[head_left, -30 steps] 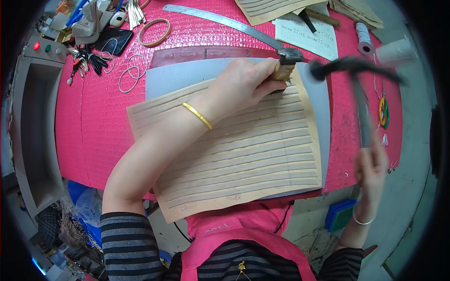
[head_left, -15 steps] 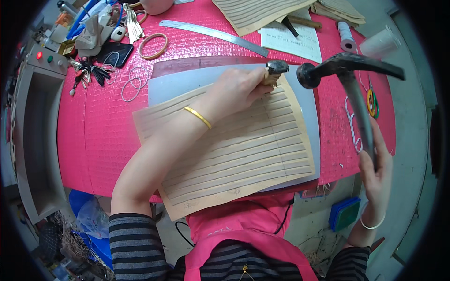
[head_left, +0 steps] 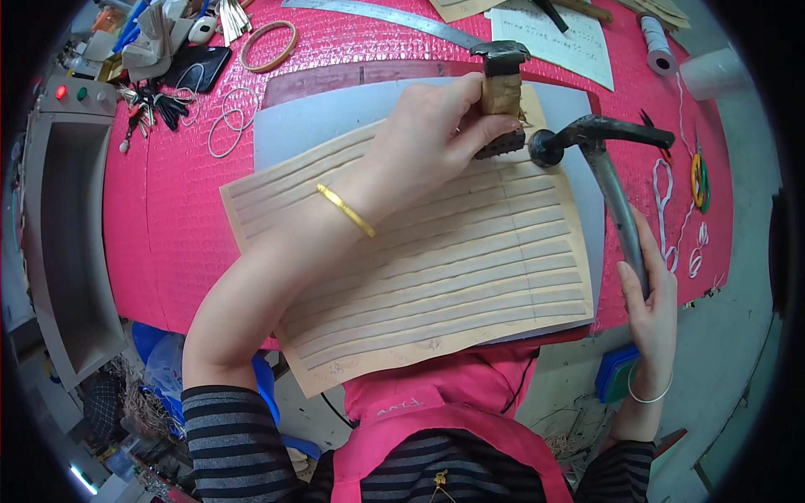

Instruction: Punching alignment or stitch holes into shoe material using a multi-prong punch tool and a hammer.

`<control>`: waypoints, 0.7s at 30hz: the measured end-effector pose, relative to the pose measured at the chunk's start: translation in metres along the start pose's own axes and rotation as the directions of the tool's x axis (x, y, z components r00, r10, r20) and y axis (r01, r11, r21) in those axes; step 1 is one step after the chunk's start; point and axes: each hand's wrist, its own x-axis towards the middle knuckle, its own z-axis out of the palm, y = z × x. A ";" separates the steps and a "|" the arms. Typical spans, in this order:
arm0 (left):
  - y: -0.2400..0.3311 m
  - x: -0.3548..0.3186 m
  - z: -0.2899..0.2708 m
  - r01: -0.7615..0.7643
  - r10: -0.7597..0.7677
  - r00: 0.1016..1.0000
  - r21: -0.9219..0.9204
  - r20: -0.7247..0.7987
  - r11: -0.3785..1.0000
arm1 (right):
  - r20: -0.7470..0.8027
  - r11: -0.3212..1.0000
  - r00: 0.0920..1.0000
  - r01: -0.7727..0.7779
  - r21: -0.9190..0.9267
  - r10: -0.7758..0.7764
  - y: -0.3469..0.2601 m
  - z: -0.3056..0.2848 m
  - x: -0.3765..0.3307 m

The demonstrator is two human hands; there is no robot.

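My left hand point(head_left: 432, 134) reaches across a tan sheet point(head_left: 394, 335) and grips a tape-wrapped metal punch point(head_left: 503, 94) by its body. The punch has a battered top, and its dark lower end shows a row of small teeth or holes over the sheet's upper right part. Whether it touches the sheet I cannot tell. Long greyish strips run across the sheet in rows. My right hand point(head_left: 650, 302) is closed round the handle of a claw hammer point(head_left: 616, 197). The hammer's round face is just right of the punch's lower end, apart from its top.
Beneath the sheet lie a pale grey board point(head_left: 293, 126) and a dark red mat point(head_left: 327, 86). A steel ruler point(head_left: 394, 15), a written paper point(head_left: 558, 46) and a thread spool point(head_left: 658, 50) lie beyond. Scissors point(head_left: 700, 180) are at right; a bamboo ring point(head_left: 268, 46) and phone point(head_left: 197, 67) at left.
The punch has come up and tilted, so its toothed end now shows below my left hand. The hammer has moved left and slightly down. The view has shifted over the table.
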 end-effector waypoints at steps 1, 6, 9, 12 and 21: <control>-0.003 0.000 -0.002 -0.024 0.020 0.999 0.093 0.043 0.995 | 0.006 1.000 1.000 -0.004 0.004 0.004 0.000 0.000 0.000; -0.006 0.000 -0.001 -0.106 0.093 0.993 0.187 0.076 0.977 | -0.009 0.999 1.000 0.020 0.039 -0.020 0.004 0.003 0.000; -0.004 0.000 0.001 -0.158 0.135 0.986 0.267 0.102 0.951 | 0.107 0.991 0.989 -0.111 0.080 0.102 0.010 -0.004 -0.002; -0.004 0.000 0.005 -0.180 0.164 0.983 0.287 0.076 0.941 | 0.037 1.000 0.999 -0.001 0.023 0.001 0.012 -0.001 -0.003; -0.005 -0.001 0.009 -0.346 0.347 0.937 0.284 0.048 0.894 | -0.221 0.732 0.964 0.258 0.630 -0.150 0.029 -0.108 -0.030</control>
